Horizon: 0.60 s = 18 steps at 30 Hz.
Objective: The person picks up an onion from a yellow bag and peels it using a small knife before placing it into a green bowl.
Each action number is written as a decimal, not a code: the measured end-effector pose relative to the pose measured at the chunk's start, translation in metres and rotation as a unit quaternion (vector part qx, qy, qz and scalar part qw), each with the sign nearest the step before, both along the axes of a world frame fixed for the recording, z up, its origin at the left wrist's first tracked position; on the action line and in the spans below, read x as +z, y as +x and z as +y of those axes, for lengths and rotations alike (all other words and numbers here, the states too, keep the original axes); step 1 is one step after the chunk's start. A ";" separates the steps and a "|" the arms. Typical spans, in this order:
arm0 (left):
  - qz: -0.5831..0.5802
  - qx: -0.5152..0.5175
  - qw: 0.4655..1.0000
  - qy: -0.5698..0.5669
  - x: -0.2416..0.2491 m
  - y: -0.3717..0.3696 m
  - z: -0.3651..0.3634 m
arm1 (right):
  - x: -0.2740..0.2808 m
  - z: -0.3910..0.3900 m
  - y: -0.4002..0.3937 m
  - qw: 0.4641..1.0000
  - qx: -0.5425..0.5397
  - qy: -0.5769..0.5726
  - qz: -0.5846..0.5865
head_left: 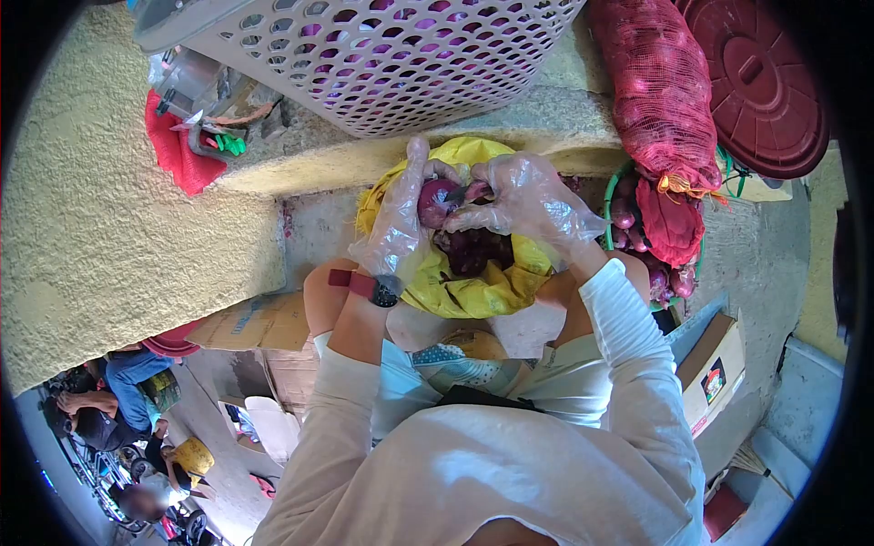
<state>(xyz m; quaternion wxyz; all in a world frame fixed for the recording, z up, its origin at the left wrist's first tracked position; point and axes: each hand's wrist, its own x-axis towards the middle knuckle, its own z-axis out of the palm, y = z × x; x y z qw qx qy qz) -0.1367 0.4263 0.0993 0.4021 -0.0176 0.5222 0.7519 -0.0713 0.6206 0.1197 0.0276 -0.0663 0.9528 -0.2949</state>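
Observation:
My left hand [401, 211], in a clear plastic glove, is closed around a red onion [437, 203] over a yellow sack [448, 293]. Opposite it, my right hand [531, 202], gloved too, is bent with thumb and fingers close together at the onion's right side. A small dark piece [477, 190] shows between those fingers; I cannot tell whether it is onion skin or a blade. Below both hands, the sack's rolled mouth holds several dark red onions [472, 253]. It stands between my knees.
A perforated plastic basket [391, 68] of onions sits on the ledge ahead. To the right are a red mesh sack [660, 96], a maroon lid [754, 68] and a green-rimmed basket [608, 205] with onions. Cardboard [259, 323] lies at left; people sit farther off.

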 end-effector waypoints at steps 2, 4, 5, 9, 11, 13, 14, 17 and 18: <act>0.000 -0.005 1.000 0.003 -0.003 0.000 0.001 | -0.002 -0.001 0.000 1.000 0.001 -0.008 0.003; 0.005 0.025 1.000 0.012 -0.005 0.001 0.004 | -0.001 -0.004 -0.001 1.000 0.002 -0.016 0.006; 0.006 0.025 1.000 0.012 -0.005 0.001 0.003 | 0.000 -0.005 -0.002 0.999 0.000 -0.028 -0.023; -0.007 0.000 1.000 0.013 0.001 0.001 0.002 | -0.002 -0.002 -0.003 0.996 0.011 -0.068 -0.061; -0.004 0.009 1.000 0.008 0.002 0.002 0.001 | -0.012 -0.003 -0.003 0.996 0.011 -0.077 -0.047; 0.005 0.003 1.000 0.012 0.002 0.001 0.001 | -0.013 -0.002 -0.003 0.996 0.011 -0.085 -0.032; 0.006 0.003 1.000 0.012 0.002 0.001 0.001 | -0.012 -0.001 -0.003 0.997 0.022 -0.074 -0.028; 0.039 -0.017 0.999 -0.001 0.001 0.002 0.001 | 0.002 0.000 -0.002 0.998 0.029 -0.054 -0.028; 0.027 -0.011 1.000 0.005 0.001 0.003 0.001 | 0.005 0.000 -0.001 0.998 0.025 -0.046 -0.031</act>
